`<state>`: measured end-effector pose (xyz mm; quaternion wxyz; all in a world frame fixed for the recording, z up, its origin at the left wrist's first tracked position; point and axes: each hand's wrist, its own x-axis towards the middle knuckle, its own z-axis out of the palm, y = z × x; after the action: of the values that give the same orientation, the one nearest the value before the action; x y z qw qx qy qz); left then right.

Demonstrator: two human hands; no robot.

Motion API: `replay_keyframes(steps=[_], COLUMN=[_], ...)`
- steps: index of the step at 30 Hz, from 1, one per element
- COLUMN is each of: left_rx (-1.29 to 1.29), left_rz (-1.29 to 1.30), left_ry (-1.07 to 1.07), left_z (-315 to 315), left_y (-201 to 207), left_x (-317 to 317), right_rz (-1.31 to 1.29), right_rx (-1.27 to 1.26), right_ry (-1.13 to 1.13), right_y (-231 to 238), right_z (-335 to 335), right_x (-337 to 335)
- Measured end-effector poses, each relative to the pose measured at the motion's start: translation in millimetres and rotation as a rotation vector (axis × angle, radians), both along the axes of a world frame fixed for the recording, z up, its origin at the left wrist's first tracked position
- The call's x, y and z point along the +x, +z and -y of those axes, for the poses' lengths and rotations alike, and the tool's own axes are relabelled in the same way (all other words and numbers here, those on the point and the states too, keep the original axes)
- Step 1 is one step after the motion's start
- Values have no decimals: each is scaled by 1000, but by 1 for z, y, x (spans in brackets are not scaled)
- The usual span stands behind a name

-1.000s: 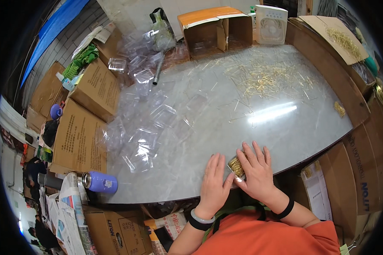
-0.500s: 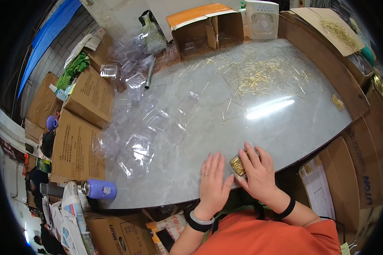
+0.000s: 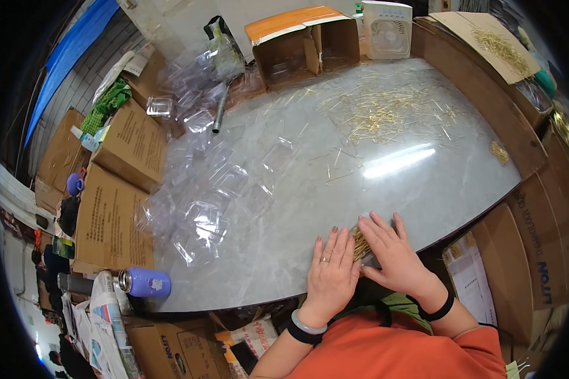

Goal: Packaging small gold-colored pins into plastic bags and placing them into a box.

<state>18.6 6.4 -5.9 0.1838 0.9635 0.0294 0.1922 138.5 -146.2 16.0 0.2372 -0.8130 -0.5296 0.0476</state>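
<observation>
A small clear plastic box filled with gold-coloured metal pins (image 3: 360, 245) lies near the table's front edge, between my hands. My right hand (image 3: 395, 256) bends over its right side, fingers across the far part and thumb at the near end, gripping it. Flat and stretched out, the fingers of my left hand (image 3: 332, 271) rest along the box's left side, seemingly touching it. Much of the box is hidden under the right fingers. Farther back, a loose spread of similar gold pins (image 3: 382, 117) covers part of the grey table (image 3: 284, 234).
Clear plastic box shells (image 3: 205, 218) are heaped along the table's left side. A purple bottle (image 3: 148, 282) lies at the front left. Cardboard boxes (image 3: 114, 221) line the left; an open carton (image 3: 291, 54) and a white fan (image 3: 387, 31) stand at the back.
My left hand has moved right, up against the box. My right hand has shifted slightly right with its fingers spread more, covering more of the box.
</observation>
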Motion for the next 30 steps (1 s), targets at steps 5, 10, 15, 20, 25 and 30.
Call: replay_keyframes(steps=[5, 10, 15, 20, 25, 30], left_rx=[13, -27, -127, -60, 21, 41], left_rz=[-63, -103, -63, -32, -12, 1], left_ry=[-18, -74, -29, -9, -21, -15], left_z=[-3, -3, -4, -5, -1, 1], left_y=[2, 6, 3, -2, -4, -5], left_x=[-4, 2, -7, -11, -9, -7], right_rz=[129, 218, 362, 389, 344, 315], right_rx=[-19, -28, -19, -247, -246, -161], right_ry=[-15, 48, -86, -619, -1021, -1126], right_y=[4, -12, -13, -14, -32, -43], right_z=[0, -5, 0, 45, 135, 172], right_x=[-3, 6, 2, 60, 157, 209])
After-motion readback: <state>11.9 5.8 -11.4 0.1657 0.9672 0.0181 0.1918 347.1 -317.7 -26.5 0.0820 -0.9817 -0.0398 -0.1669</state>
